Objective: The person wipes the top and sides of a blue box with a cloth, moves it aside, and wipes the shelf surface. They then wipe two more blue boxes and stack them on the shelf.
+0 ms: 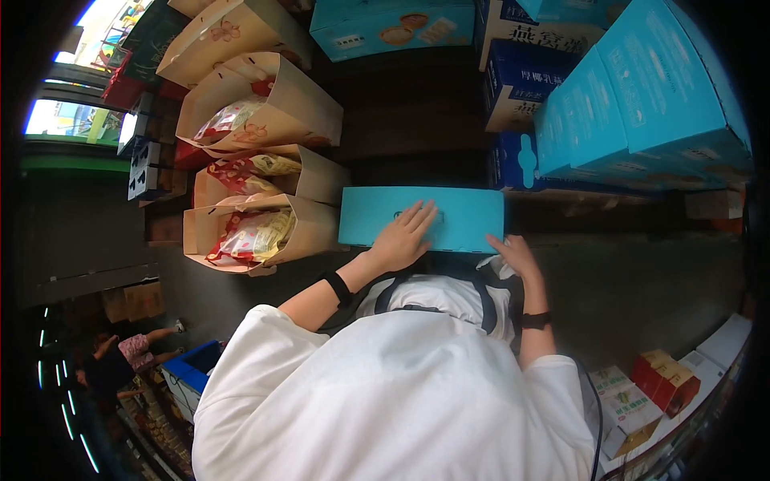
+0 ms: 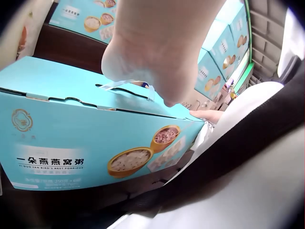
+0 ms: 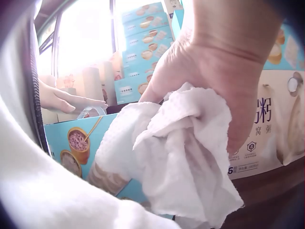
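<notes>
A teal carton of bird's nest porridge [image 1: 472, 216] stands in front of the person's body, printed with bowls on its side. The left hand [image 1: 405, 235] rests on its top with fingers extended, over the translucent plastic handle [image 2: 151, 93]. At the carton's right end is the right hand [image 1: 520, 256], its thumb along the top edge. A crumpled white cloth [image 3: 178, 157] is bunched in the right hand and hangs down over the carton's side. The palm and some fingers of the right hand are hidden behind the cloth.
Paper gift bags [image 1: 317, 112] holding red and yellow packets stand in a row at the left. More teal cartons [image 1: 658, 88] are stacked at the right, beside dark blue boxes [image 1: 525, 76]. Dark wooden shelving [image 1: 401, 104] lies beyond. Another person [image 1: 120, 361] is at the lower left.
</notes>
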Demonstrator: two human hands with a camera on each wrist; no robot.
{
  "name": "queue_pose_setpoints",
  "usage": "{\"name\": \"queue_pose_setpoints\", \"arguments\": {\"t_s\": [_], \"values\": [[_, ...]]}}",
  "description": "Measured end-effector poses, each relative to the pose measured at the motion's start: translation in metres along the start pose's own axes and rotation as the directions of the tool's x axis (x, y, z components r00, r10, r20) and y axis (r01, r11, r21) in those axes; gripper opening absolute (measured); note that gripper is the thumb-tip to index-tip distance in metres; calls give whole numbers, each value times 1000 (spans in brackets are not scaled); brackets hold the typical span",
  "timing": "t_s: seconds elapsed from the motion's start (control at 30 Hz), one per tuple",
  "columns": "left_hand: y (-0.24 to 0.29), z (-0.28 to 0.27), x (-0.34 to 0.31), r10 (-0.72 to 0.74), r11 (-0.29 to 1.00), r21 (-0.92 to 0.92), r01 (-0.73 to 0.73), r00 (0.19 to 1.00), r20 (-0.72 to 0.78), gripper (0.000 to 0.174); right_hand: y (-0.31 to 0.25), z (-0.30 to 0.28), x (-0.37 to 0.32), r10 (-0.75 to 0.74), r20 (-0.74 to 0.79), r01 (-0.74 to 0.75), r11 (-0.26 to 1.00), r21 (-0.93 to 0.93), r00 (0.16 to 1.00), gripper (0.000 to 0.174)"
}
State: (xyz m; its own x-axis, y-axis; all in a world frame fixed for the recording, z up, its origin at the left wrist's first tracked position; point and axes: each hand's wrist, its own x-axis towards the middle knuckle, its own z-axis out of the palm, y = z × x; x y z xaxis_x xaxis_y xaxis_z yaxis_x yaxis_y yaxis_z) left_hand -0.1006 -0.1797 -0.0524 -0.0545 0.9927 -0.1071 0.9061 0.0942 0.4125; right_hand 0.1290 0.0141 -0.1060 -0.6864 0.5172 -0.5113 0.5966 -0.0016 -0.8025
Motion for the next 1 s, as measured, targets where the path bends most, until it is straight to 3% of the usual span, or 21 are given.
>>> {"name": "queue_pose_setpoints", "arguments": {"t_s": [0.13, 0.2, 0.3, 0.4, 0.43, 0.5, 0.57, 0.6, 0.7, 0.73, 0.8, 0.83, 0.9, 0.93, 0.97, 1.0], "values": [[-3, 3, 7, 14, 999, -50, -13, 1000, 20, 69, -5, -6, 1, 29, 62, -27, 999, -30, 998, 45], [2, -1, 9, -18, 999, 41, 16, 999, 46, 69, 10, -3, 8, -75, 43, 73, 997, 34, 996, 46], [6, -9, 12, -67, 961, 276, 20, 985, 162, 65, -1, -10, 5, 39, 80, -35, 998, -48, 996, 48], [2, -22, 34, -47, 959, 285, -11, 980, 193, 62, -17, -14, 0, 95, 103, -85, 992, -96, 990, 49], [4, -38, 48, -15, 967, 252, -37, 980, 198, 61, -11, -13, 3, 36, 74, -30, 997, -76, 997, 51], [12, -88, 80, 17, 995, 99, -26, 996, 89, 57, 1, -9, 7, -32, 41, 34, 998, -59, 999, 54], [22, -155, 105, 85, 991, -89, -100, 984, -160, 46, 5, -10, 10, -50, 59, 51, 999, -15, 997, 56], [26, -190, 115, 125, 984, -87, -153, 956, -267, 41, 5, -12, 11, -62, 55, 63, 998, -20, 997, 56], [9, -268, 139, 141, 951, -182, -251, 872, -468, 35, -15, -23, 11, 166, 185, -132, 974, -182, 968, 61], [0, -288, 147, 52, 920, -321, -225, 882, -468, 34, -15, -25, 14, 197, 187, -155, 963, -221, 962, 64], [-33, -306, 164, 3, 968, -209, -141, 836, -549, 36, -16, -26, 13, 154, 182, -119, 975, -190, 971, 65], [-45, -311, 173, -170, 906, -421, -36, 880, -443, 37, -15, -26, 16, 148, 173, -116, 976, -185, 974, 65], [-118, -293, 214, -134, 958, -286, -38, 819, -558, 42, -14, -28, 19, 205, 213, -143, 951, -273, 955, 64], [-141, -286, 228, -219, 925, -379, 3, 820, -528, 43, -12, -28, 18, 132, 197, -99, 980, -172, 972, 69], [-160, -281, 242, -299, 882, -469, 42, 819, -489, 44, -16, -28, 16, 171, 205, -131, 972, -197, 964, 66], [-180, -275, 256, -327, 893, -439, 102, 816, -476, 45, -19, -29, 15, 210, 211, -161, 961, -225, 955, 63]]}}
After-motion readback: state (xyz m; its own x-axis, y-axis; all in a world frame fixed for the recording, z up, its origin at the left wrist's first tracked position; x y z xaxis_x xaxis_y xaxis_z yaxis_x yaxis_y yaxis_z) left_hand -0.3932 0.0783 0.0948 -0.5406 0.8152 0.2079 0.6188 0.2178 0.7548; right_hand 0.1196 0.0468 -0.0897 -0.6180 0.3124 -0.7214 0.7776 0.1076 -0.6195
